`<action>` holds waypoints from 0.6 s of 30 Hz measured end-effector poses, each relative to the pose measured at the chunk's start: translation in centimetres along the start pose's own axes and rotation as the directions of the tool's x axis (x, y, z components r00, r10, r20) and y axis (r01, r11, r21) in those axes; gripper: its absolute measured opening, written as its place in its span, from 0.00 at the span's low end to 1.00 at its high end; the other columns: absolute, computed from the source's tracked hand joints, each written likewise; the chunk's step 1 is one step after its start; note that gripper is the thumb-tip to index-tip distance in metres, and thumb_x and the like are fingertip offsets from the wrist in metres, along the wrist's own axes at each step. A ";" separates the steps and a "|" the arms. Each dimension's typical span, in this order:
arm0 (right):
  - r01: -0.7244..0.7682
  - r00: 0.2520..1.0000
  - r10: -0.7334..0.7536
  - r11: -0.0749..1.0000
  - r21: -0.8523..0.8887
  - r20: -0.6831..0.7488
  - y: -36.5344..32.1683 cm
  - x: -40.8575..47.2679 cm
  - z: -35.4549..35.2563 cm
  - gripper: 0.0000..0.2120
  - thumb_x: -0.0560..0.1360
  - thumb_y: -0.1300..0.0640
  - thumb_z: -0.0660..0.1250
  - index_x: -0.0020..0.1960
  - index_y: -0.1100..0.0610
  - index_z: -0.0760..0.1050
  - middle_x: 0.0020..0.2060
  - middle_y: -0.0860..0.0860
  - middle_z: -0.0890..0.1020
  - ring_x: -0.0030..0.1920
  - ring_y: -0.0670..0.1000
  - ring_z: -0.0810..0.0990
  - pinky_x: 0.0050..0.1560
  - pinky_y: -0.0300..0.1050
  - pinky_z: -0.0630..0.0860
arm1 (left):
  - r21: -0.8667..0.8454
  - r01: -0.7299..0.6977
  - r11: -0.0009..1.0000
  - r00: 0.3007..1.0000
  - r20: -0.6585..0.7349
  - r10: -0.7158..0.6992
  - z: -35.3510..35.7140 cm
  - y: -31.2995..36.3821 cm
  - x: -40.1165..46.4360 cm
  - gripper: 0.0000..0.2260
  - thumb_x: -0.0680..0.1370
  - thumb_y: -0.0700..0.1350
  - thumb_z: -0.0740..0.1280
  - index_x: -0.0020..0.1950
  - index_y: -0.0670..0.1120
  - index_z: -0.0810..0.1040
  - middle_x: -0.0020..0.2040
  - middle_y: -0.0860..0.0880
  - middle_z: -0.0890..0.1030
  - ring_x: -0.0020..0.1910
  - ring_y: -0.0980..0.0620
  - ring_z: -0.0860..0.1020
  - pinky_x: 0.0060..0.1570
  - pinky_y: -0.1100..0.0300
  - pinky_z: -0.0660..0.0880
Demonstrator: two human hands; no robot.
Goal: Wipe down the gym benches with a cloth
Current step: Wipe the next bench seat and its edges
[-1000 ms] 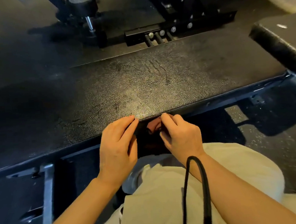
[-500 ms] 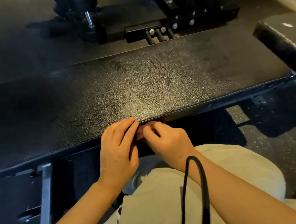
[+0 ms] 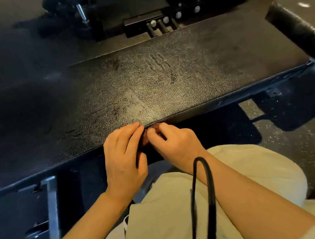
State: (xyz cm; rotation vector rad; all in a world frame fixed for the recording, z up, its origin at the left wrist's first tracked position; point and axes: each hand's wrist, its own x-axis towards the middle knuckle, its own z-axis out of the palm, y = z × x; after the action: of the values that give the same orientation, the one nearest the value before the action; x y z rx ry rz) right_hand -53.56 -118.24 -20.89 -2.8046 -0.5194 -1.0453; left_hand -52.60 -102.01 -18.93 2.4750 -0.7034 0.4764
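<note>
1. Now both hands meet at counter (image 3: 168,77) near edge, 6 o'clock.
2. Right hand (image 3: 175,142) grip: fingers pinch reddish cloth (image 3: 156,127), mostly hidden.
3. Left hand (image 3: 124,153) grip: fingers straight, touching the edge.

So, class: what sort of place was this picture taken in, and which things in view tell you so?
Most likely a gym. A long black padded bench fills the view, a second pad stands at the right, and black machine framework with bolts sits on speckled rubber flooring.

A black cable (image 3: 202,200) is looping over pale trousers (image 3: 178,220); a machine frame (image 3: 157,22) is standing on speckled flooring (image 3: 294,143).
</note>
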 end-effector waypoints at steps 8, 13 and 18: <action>-0.314 0.945 0.310 0.949 0.025 0.104 2.1 -1.1 -2.1 0.20 0.67 0.59 0.66 0.57 0.54 0.67 0.41 0.54 0.76 0.34 0.55 0.75 0.24 0.42 0.62 | 0.009 -0.053 0.999 0.998 0.031 0.053 -0.4 -0.1 1.3 0.24 0.68 0.34 0.62 0.64 0.37 0.76 0.62 0.42 0.77 0.63 0.43 0.72 0.67 0.53 0.63; -0.156 0.982 0.149 0.986 0.057 0.112 1.0 -0.7 -1.0 0.15 0.72 0.61 0.68 0.55 0.54 0.67 0.38 0.53 0.74 0.33 0.54 0.75 0.22 0.46 0.68 | 0.010 -0.065 0.998 0.998 -0.005 0.065 -1.3 0.0 2.8 0.22 0.68 0.33 0.64 0.62 0.38 0.78 0.61 0.43 0.77 0.62 0.43 0.72 0.64 0.51 0.66; -0.375 0.920 0.365 0.926 0.050 0.144 2.9 -1.6 -1.9 0.19 0.69 0.59 0.67 0.58 0.53 0.68 0.40 0.54 0.76 0.34 0.56 0.76 0.22 0.45 0.69 | -0.048 -0.193 0.980 0.969 0.148 0.198 0.3 2.2 5.0 0.22 0.68 0.34 0.65 0.62 0.39 0.78 0.60 0.45 0.78 0.61 0.47 0.71 0.65 0.59 0.63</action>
State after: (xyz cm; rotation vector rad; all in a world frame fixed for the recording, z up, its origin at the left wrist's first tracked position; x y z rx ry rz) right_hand -54.87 -121.84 -20.42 -2.7609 -0.0280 -0.7493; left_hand -49.74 -105.75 -16.05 2.4415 -1.0158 0.3453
